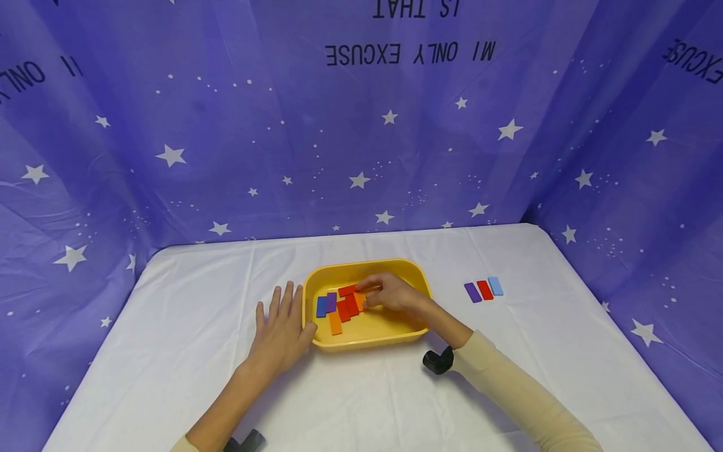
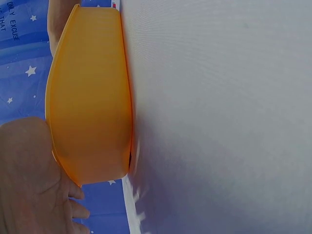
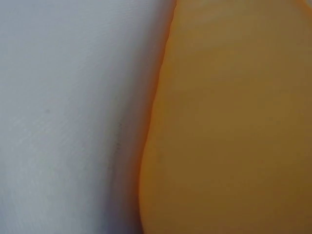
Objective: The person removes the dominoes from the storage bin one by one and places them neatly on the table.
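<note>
A yellow plastic tub [image 1: 369,344] stands on the table with several small flat tiles inside. Among them are red tiles [image 1: 344,311], an orange tile [image 1: 336,323], a purple tile [image 1: 331,302] and a blue tile [image 1: 321,306]. My left hand [image 1: 280,339] lies against the tub's left end, fingers straight and thumb at the rim; the left wrist view shows this hand [image 2: 29,175] beside the tub's wall. Over the right rim reaches my right hand [image 1: 390,293], index finger and thumb apart at the red and orange tiles. The right wrist view shows only the tub's outer wall [image 3: 229,122] and cloth.
To the right of the tub, a purple tile [image 1: 473,292], a red tile [image 1: 484,290] and a light blue tile [image 1: 495,286] lie side by side on the white tablecloth [image 1: 384,402]. A purple star-patterned curtain [image 1: 339,157] surrounds the table's back and sides.
</note>
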Motion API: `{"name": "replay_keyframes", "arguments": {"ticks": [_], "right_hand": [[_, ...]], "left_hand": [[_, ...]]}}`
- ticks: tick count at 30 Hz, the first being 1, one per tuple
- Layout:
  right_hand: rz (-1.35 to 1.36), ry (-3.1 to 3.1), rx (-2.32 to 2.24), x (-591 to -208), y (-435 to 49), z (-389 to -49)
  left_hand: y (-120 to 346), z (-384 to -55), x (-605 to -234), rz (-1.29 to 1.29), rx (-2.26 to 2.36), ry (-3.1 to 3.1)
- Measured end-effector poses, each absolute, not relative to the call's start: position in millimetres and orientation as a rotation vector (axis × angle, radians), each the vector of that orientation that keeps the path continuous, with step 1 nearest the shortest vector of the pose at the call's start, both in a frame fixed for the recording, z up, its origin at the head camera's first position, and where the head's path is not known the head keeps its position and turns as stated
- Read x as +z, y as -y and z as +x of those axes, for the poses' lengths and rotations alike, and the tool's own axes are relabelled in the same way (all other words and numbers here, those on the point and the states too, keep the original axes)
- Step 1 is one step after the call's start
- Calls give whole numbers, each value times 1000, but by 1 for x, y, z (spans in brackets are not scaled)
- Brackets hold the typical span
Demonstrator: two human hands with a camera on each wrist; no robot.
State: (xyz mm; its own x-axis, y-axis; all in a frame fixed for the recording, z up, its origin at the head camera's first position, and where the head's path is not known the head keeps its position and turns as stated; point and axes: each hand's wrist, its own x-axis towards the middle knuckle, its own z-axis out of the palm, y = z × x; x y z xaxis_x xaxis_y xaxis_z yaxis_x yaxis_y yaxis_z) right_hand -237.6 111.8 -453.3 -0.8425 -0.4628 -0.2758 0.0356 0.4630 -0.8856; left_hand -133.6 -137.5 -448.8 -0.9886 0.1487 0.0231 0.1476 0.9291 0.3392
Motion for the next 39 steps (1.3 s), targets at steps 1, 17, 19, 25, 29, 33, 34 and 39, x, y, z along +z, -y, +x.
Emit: {"name": "replay_keyframes", "arguments": {"ticks": [1, 17, 19, 25, 29, 33, 34, 39], "right_hand": [[-350, -2231, -1367, -453, -112, -237], [-426, -2310, -1254, -454, -111, -235], [-444, -2320, -1230, -454, -111, -235], [-491, -2340, -1193, -457, -110, -236], [-491, -2352, -1164, -457, -110, -236], [-500, -2360, -1125, -456, -109, -236], [-504, -2363, -1117, -456, -109, -236], [-530, -2377, -1094, -455, -110, -235]], "left_hand": [[137, -133, -449, 239, 544, -3083], [137, -134, -449, 239, 546, -3080], [137, -134, -449, 239, 548, -3080], [138, -134, -449, 238, 558, -3077], [138, -134, -449, 234, 553, -3074], [138, -135, -450, 238, 544, -3079], [138, -134, -450, 239, 546, -3079], [138, -134, -450, 235, 555, -3071]]}}
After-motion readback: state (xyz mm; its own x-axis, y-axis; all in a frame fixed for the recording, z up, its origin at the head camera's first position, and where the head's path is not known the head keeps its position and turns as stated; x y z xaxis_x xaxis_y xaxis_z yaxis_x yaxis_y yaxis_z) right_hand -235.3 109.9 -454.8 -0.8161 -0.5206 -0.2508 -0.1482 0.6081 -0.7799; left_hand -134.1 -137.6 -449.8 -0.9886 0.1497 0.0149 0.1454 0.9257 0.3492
